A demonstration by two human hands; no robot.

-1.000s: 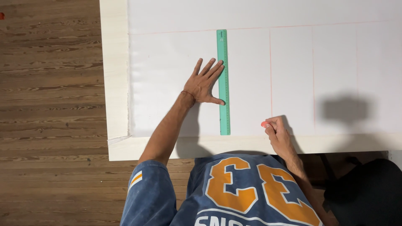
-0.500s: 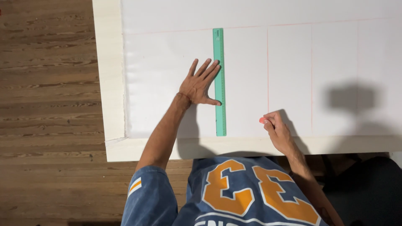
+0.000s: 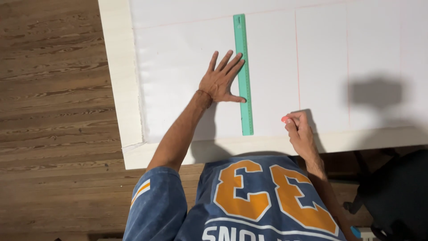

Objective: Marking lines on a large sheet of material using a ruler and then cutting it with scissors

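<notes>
- Ruler — long, green, lying straight up the white sheet on the pale desk.
- Left hand lies flat on the sheet, fingers spread, fingertips and thumb touching the ruler's left edge.
- Right hand rests near the sheet's lower edge, well right of the ruler — fingers pinching a small pink-red marker.
- Thin red lines run across the sheet.

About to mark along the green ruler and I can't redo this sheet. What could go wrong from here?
1. The left hand presses only the middle of the green ruler; its free ends could pivot and skew the line.
2. The right hand with the pink marker is off to the ruler's right, so reaching in may nudge it.
3. The white sheet looks unfastened and might slide.
</notes>
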